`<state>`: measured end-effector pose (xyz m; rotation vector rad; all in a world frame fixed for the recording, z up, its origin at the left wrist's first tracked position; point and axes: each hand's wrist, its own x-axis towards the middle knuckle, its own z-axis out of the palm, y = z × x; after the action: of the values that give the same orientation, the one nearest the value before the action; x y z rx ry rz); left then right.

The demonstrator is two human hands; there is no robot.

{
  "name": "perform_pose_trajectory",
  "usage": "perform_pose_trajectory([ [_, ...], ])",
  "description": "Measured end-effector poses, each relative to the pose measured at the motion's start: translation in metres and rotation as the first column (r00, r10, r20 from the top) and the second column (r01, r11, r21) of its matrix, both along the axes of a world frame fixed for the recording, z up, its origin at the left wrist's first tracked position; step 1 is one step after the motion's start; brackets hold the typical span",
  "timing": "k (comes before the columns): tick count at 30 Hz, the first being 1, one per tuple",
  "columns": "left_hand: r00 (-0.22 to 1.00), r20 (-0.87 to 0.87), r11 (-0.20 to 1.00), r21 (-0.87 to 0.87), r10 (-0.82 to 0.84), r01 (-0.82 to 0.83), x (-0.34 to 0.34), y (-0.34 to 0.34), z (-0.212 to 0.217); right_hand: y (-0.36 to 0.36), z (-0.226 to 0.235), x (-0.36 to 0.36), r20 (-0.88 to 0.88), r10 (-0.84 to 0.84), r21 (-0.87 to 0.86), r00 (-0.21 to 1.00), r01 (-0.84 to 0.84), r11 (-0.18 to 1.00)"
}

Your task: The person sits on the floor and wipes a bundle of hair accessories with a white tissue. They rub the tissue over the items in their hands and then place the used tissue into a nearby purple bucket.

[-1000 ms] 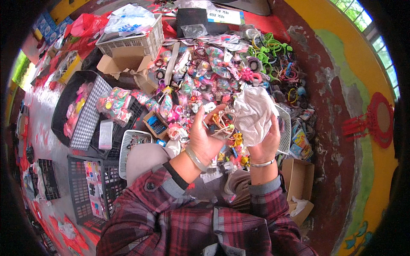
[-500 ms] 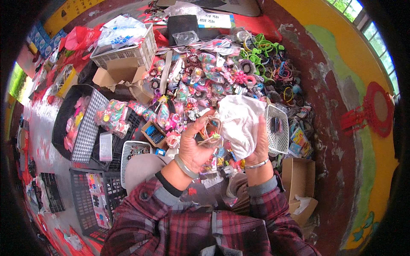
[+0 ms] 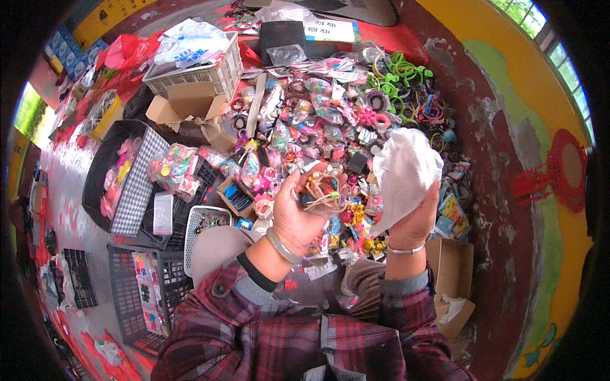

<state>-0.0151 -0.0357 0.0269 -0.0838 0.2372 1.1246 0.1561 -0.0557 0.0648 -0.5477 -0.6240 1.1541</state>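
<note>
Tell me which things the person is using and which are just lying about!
In use:
- looped bands, in the left hand
- white cloth, in the right hand

Lying about:
- green hoops
- red bag
- checked bin

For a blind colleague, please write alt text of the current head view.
The person's left hand holds a bundle of tangled bands, and the right hand holds a white cloth, above a pile of colourful hair accessories.
</note>
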Motion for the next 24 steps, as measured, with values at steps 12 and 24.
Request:
perform_pose_trajectory([
  [12, 0.989, 0.051, 0.978, 0.167, -0.139, 0.129, 0.008, -0.013, -0.027, -0.006, -0.033, -0.052, 0.936, -0.348, 0.334, -0.055, -0.174, 0.926],
  [24, 0.973, -0.009, 0.967, 0.111, -0.229, 0.228, 0.027, -0.017, -0.016, -0.011, -0.06, -0.045, 0.665, -0.078, -0.204, 0.743, 0.28, 0.938],
])
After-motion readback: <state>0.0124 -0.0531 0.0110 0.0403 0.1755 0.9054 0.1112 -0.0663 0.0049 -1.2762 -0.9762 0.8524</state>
